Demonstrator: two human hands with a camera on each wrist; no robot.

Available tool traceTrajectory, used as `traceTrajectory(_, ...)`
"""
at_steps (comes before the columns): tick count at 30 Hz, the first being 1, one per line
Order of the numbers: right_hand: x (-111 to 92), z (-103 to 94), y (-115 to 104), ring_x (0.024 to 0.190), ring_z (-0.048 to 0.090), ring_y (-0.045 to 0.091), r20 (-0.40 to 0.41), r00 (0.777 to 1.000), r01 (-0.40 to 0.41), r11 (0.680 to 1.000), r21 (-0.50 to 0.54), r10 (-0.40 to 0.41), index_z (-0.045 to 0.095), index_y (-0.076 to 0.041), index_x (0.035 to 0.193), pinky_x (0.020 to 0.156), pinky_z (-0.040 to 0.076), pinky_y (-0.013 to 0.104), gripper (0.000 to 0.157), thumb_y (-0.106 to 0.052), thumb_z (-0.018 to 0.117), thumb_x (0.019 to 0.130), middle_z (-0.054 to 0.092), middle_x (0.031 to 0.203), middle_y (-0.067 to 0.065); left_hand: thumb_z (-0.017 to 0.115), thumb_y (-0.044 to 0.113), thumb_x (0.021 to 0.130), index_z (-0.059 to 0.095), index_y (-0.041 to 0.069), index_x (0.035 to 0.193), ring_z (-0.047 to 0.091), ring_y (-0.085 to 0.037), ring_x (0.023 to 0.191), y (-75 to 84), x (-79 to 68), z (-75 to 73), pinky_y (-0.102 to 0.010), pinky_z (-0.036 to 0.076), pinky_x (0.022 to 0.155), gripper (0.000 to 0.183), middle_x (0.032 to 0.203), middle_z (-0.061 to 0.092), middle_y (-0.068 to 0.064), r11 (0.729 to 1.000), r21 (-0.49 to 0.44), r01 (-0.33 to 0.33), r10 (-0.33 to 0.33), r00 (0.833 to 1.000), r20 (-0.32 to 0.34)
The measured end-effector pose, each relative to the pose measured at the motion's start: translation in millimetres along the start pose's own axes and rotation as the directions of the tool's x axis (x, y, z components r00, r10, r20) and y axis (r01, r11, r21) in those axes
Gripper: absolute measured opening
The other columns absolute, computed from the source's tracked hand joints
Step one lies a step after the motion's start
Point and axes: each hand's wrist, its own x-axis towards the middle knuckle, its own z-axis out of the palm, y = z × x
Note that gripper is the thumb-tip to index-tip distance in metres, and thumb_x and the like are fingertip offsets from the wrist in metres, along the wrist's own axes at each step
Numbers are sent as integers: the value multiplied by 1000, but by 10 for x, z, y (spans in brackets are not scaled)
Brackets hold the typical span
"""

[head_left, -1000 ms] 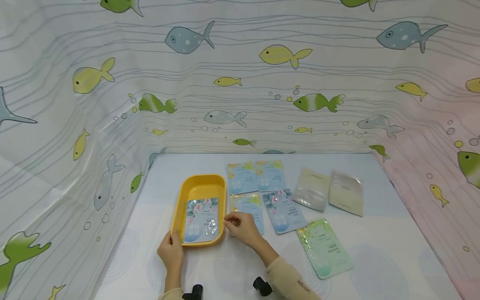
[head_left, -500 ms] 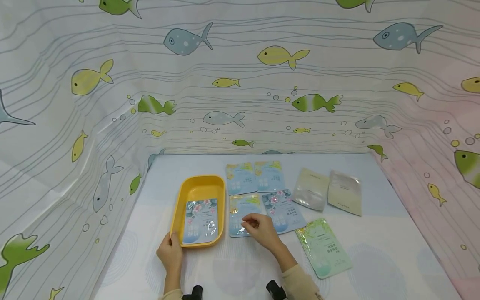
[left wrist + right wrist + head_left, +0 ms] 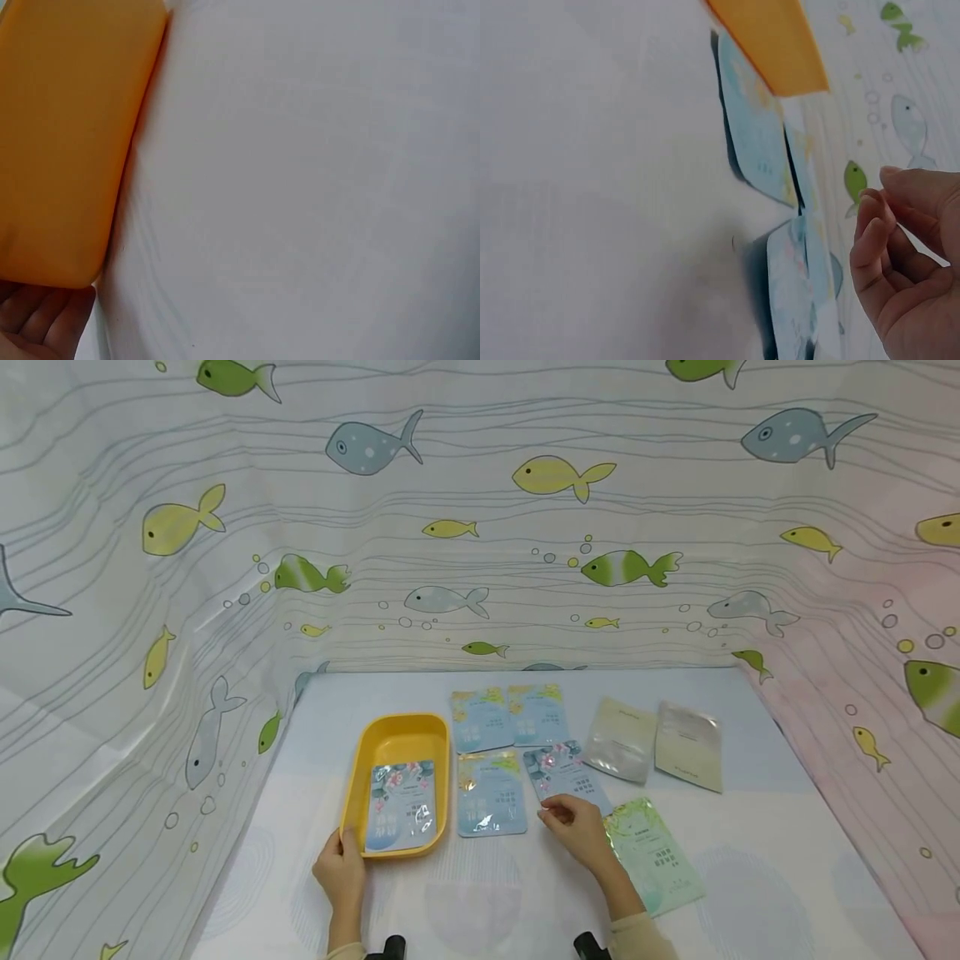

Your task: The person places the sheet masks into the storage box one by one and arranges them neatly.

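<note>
My left hand [image 3: 341, 872] grips the near left corner of a yellow plastic tray [image 3: 405, 739]. In the left wrist view its fingers [image 3: 45, 315] lie against the tray's end. Inside the tray is a blue floral sheet mask packet [image 3: 401, 810], face up. Over the near end of another blue floral packet [image 3: 558, 768] is my right hand [image 3: 581, 831], its fingers loosely bent. The right wrist view shows thumb and forefinger close together, holding nothing. A blue packet with yellow flowers [image 3: 491, 793] lies between tray and right hand.
Two more yellow-flowered packets [image 3: 482, 718] lie side by side at the back. Two pale, silvery packets [image 3: 621, 739] are further right. A green packet [image 3: 660, 868] lies beside my right forearm, partly covered by it. Fish-patterned cloth [image 3: 450, 560] stands round the table.
My right hand has moved right, from the tray's right edge across the yellow-flowered packet to the blue floral one. The left hand and tray have stayed in place.
</note>
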Motion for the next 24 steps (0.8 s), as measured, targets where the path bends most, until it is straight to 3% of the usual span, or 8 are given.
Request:
traceTrajectory(10, -248, -373, 272, 72, 57, 10, -75, 987, -147, 982, -119, 139, 69, 1, 96, 65, 47, 20, 15, -6, 69, 83, 65, 80, 2, 54, 6, 91, 68, -10, 90, 49, -7, 62, -12, -10, -5, -14, 34, 54, 21, 77, 67, -24, 1000, 9, -16, 17, 1000, -6)
traceTrajectory(17, -391, -659, 468, 70, 57, 11, -176, 974, -184, 958, -218, 147, 68, 2, 98, 64, 47, 21, 17, -7, 67, 84, 66, 78, 4, 53, 6, 91, 67, -10, 89, 51, -17, 62, -7, 9, 6, -16, 34, 55, 22, 76, 66, -23, 1000, 16, -27, 27, 1000, -8)
traceTrajectory(24, -490, -856, 556, 70, 56, 9, -250, 953, -238, 930, -280, 169, 68, 4, 98, 64, 46, 19, 18, -6, 67, 82, 67, 79, 5, 55, 6, 90, 68, -9, 87, 48, -8, 60, -13, 12, 3, -15, 34, 55, 20, 74, 66, -22, 999, 8, -46, 46, 999, -18)
